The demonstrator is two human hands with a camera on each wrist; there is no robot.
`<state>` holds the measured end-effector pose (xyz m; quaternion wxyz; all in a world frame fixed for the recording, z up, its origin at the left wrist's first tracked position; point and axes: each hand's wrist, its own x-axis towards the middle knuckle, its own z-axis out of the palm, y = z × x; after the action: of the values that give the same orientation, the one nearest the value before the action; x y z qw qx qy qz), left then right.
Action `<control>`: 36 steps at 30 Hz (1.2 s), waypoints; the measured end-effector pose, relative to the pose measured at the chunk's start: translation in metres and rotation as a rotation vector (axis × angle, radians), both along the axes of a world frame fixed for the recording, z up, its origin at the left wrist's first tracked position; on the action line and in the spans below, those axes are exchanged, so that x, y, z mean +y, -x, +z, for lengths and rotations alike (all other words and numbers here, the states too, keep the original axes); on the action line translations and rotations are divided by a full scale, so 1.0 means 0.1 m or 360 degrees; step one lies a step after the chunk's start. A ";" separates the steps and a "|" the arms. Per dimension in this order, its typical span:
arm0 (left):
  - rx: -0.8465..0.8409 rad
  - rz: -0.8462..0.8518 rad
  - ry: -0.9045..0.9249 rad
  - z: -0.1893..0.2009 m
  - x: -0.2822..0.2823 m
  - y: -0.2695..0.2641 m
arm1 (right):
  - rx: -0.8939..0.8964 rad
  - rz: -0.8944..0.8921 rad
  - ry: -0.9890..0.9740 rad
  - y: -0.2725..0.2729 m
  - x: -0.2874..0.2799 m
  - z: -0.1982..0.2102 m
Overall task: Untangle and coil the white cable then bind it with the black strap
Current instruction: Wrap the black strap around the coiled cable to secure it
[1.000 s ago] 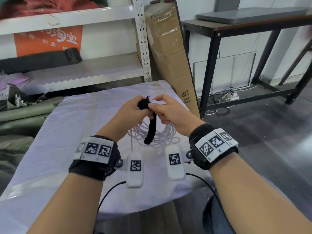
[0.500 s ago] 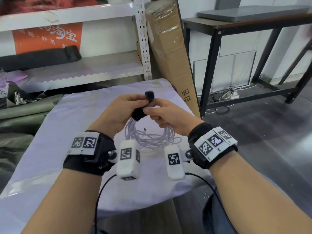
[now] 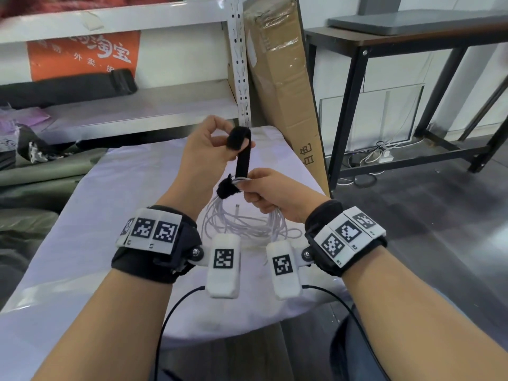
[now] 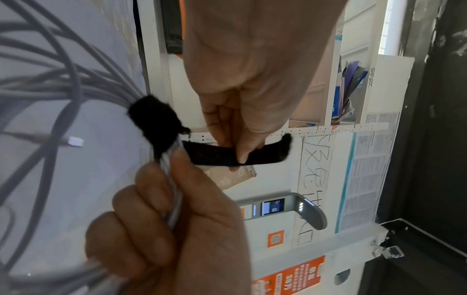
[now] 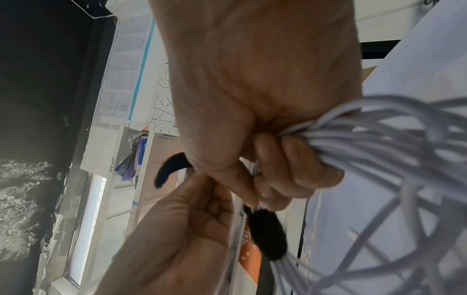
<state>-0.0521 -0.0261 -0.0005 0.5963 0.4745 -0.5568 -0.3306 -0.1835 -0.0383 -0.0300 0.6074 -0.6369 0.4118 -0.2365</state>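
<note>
The left hand [image 3: 202,158] is raised above the cloth-covered table [image 3: 82,215], its thumb and fingertips [image 4: 242,153] pinched on the free length of the black strap [image 3: 242,160] close to the strap's loose end, which folds over just past the pinch. From that pinch the strap runs taut down to the right hand [image 3: 270,192], which sits lower and just to the right. There the strap's other end is a fuzzy black bunch [image 3: 226,188] wrapped at the white cable [image 3: 242,224], right against the tips of the right thumb and index finger.

The right hand's fingers [image 5: 298,169] are clenched around the gathered strands of the coiled cable, the bundle passing through the fist; the thumb presses the strands just beside the black bunch. Below the right knuckles the coil hangs in several loose loops, its lowest turns resting on the table's white cloth. 1 small white connector [image 4: 74,142] shows inside the loops, apart from both hands.

Behind the left fingers stands a white metal shelf [image 3: 137,111]; beyond the strap a tall cardboard box [image 3: 283,78] leans; further right is a black-framed table [image 3: 384,50].
</note>
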 end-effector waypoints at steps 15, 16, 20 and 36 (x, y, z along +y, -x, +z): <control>-0.0279 -0.0296 -0.0283 -0.07 0.09 0.04 | -0.0565 -0.0285 -0.0627 0.24 -0.22 0.00; -0.0308 -0.0316 -0.0319 -0.09 0.09 0.03 | -0.0651 -0.0306 -0.0710 0.26 -0.23 -0.01; -0.0441 -0.0379 -0.0487 -0.11 0.10 -0.05 | -0.0822 -0.0274 -0.0866 0.27 -0.24 -0.01; -0.0383 -0.0313 -0.0261 -0.08 0.10 -0.30 | -0.0456 -0.0473 -0.0199 0.15 -0.21 -0.06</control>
<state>-0.0221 -0.0159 -0.0083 0.4493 0.5012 -0.6390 -0.3724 -0.1984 -0.0589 -0.0365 0.6565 -0.4901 0.4244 -0.3856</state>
